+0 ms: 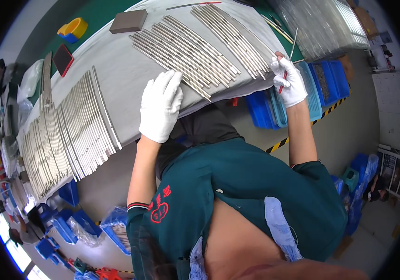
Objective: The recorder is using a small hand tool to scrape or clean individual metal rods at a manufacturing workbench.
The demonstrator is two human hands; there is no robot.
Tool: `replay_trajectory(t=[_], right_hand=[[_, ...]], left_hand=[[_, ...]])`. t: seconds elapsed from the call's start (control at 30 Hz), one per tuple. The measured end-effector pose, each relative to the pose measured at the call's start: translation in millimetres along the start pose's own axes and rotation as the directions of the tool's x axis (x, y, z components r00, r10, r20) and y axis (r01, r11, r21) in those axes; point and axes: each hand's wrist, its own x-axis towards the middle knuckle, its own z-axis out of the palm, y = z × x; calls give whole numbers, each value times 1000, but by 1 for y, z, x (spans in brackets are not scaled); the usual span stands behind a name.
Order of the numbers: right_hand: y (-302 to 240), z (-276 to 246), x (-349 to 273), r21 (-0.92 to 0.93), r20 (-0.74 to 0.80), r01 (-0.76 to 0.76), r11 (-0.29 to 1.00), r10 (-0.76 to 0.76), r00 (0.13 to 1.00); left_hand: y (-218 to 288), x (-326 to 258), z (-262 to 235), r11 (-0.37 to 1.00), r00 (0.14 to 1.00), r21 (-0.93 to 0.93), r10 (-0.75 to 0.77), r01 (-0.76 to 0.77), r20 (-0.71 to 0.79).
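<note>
Both of my hands wear white gloves over a table spread with a pale cloth. My left hand (pixel 161 105) lies with fingers stretched out beside the near left end of a middle row of slim metal rods (pixel 186 50), holding nothing I can see. At the table's right edge, my right hand (pixel 290 83) is closed around a thin tool with a red handle (pixel 282 86), its narrow metal shaft pointing up. A single rod's end reaches this hand's fingertips; I cannot tell if they grip it. Another group of rods (pixel 232 39) lies just left of it.
More rods (pixel 81 126) lie in rows at the left. Behind them are a red-edged phone (pixel 63 60), a brown block (pixel 128 21) and a yellow-and-blue tape dispenser (pixel 73 30). Blue bins (pixel 329 83) stand right of the table; plastic-wrapped stock (pixel 321 28) is at far right.
</note>
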Motion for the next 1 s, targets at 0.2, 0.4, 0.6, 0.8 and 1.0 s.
replay_trajectory(t=[0.2,0.4,0.6,0.8,1.0], right_hand=[[-10,25,-40,-483,58,287,827,-297,953],[-33,47,-101,-398,354,362,843,-223,908],[-10,65,-95,-218,702,-69,974,206,682],[29,100,-79,-691,428,133,710,254,867],[80,86,-86,-875,461,344,341,372,806]], left_hand=[[1,0,-11,995,995,90,48,-40,-86],[46,21,-49,992,982,123,47,-24,-184],[66,18,-80,982,991,-135,136,-136,-9],[57,-47,-62,649,781,-441,-454,619,428],[41,-95,-42,-272,365,-546,-506,792,782]])
